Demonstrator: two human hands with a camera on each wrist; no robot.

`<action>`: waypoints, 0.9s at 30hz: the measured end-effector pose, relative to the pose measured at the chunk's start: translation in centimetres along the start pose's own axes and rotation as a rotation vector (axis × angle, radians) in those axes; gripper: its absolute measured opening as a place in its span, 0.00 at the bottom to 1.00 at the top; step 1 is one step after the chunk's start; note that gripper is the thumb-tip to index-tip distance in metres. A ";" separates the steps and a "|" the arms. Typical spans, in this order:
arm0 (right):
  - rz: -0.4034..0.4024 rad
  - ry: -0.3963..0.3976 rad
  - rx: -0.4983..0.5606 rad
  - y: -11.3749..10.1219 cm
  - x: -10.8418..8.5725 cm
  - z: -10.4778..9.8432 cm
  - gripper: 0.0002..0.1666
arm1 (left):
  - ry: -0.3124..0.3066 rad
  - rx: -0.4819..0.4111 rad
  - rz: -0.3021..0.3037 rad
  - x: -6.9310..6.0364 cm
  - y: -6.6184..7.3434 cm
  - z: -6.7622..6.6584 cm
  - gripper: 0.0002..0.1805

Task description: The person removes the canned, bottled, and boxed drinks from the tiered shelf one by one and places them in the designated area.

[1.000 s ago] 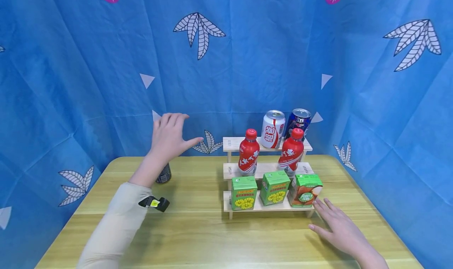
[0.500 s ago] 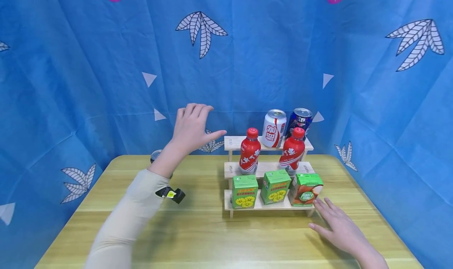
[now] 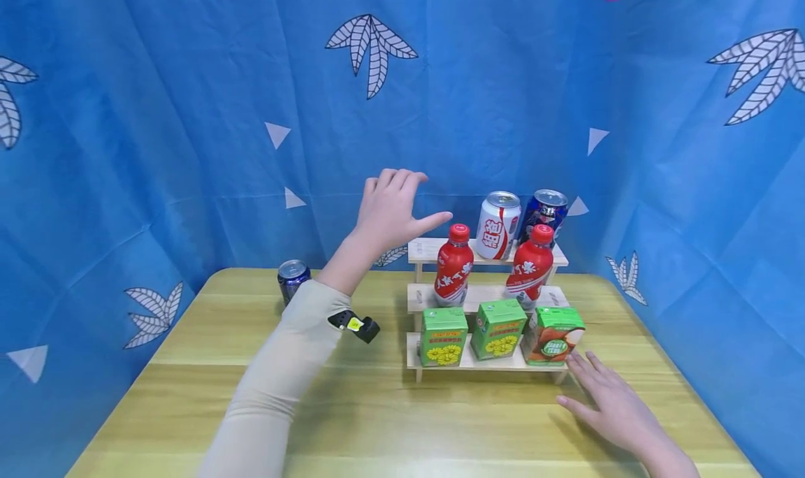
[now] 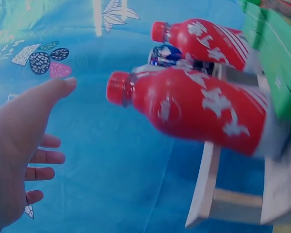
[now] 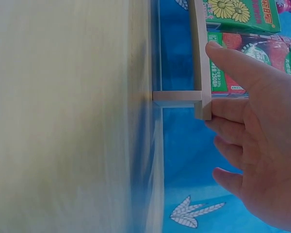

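My left hand hangs in the air with thumb and fingers spread, left of the top tier of a wooden rack. It holds nothing; in the left wrist view a red bottle lies beyond the thumb. My right hand is at the rack's lower right end, fingers extended. In the right wrist view its thumb and fingertips appear at or against the shelf end, near a green and brown drink carton; contact is hard to tell. A dark blue can stands on the table, partly hidden by my left arm.
On the top tier stand a white can and a blue can. The middle tier bears two red bottles, one on the right. Two green cartons share the bottom tier. Blue cloth surrounds the wooden table.
My left hand has moved right and away from the dark blue can toward the rack, uncovering the can. The right hand stays by the rack's end. The head view has shifted slightly.
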State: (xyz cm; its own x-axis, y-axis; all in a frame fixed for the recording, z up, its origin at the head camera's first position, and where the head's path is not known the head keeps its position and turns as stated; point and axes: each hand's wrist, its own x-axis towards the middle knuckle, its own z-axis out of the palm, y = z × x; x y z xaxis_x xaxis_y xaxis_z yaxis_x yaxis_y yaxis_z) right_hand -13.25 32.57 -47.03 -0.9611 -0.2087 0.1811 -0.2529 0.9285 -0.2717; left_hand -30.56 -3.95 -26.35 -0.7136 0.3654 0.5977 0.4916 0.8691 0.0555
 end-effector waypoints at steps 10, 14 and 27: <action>0.006 -0.009 -0.007 0.3 -0.3 -0.4 0.46 | -0.112 -0.090 -0.092 2.6 3.3 1.1 0.42; -0.002 -0.005 -0.014 0.4 -0.2 -0.2 0.46 | -0.168 -0.152 -0.136 3.3 4.7 1.9 0.40; -0.021 0.010 -0.015 0.3 0.0 0.2 0.45 | -0.233 -0.195 -0.211 5.0 7.4 2.6 0.43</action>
State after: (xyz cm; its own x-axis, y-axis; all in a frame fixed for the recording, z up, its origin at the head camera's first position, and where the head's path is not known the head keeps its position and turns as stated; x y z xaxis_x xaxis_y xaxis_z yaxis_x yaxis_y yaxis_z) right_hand -13.30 32.78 -47.32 -0.9544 -0.2252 0.1959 -0.2711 0.9286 -0.2532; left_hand -31.77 5.17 -25.02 -0.8930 0.2706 0.3595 0.3911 0.8620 0.3225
